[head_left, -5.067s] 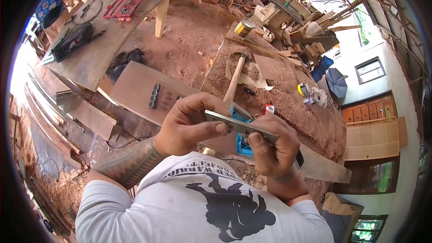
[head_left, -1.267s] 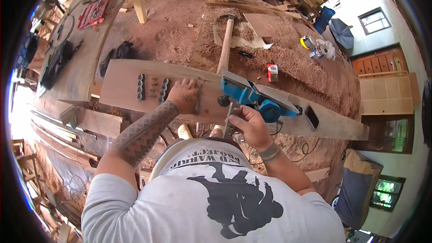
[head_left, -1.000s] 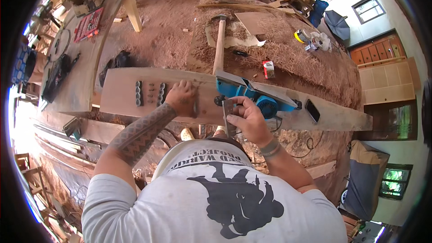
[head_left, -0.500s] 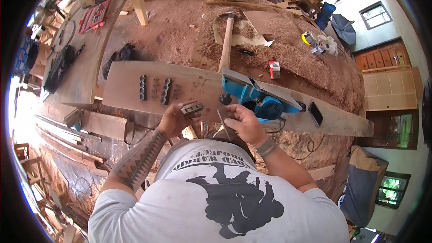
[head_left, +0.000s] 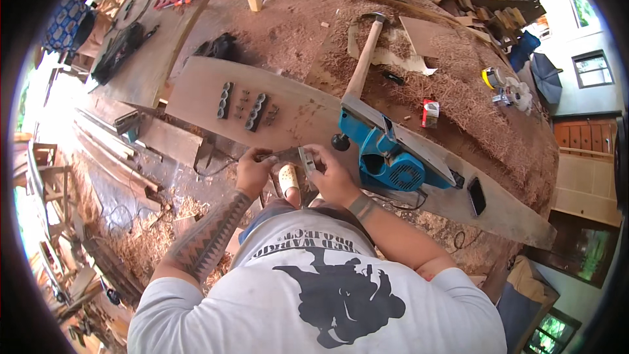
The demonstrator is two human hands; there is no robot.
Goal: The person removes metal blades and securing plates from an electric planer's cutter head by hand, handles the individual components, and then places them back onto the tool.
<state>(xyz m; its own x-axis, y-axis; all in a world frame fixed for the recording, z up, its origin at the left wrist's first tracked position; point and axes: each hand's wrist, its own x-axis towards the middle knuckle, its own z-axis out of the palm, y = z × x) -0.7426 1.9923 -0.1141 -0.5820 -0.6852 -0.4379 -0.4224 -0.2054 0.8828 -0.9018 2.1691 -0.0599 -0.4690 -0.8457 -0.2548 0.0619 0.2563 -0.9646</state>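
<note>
Clock face centred between your hands; twelve is straight ahead of you. Largest first.

Long wooden tabletop (head_left: 196, 85): runs across in front of you, from ten o'clock round to about four. Blue planer (head_left: 396, 164): rests on it at three, just beyond your right hand; judged the heaviest item here.

Your right hand (head_left: 333, 176): fingers closed in a pinch around a flat metal strip (head_left: 306, 161). Estimate: stiff, fairly light, unlikely to break, perhaps slick if oily. Hold it by the flat faces, thumb opposite fingers, skin off the long edges in case one is sharp. Position: at your right fingertips, at about ten from that hand, in the gap between both hands, raised and standing on a slant.

Your left hand (head_left: 254, 170): fingertips nearly closed on a dark metal piece (head_left: 264, 157), at one from that palm. Shape mostly hidden by the fingers. Estimate: rigid, dense for its size; grip by opposite sides. Whether it touches the strip, you cannot tell from this angle.

Two dark scalloped bars (head_left: 256, 112): on the tabletop, between ten and eleven, apart from your hands. Small screws (head_left: 243, 99): in rows beside them, near eleven; likely to roll.
</note>
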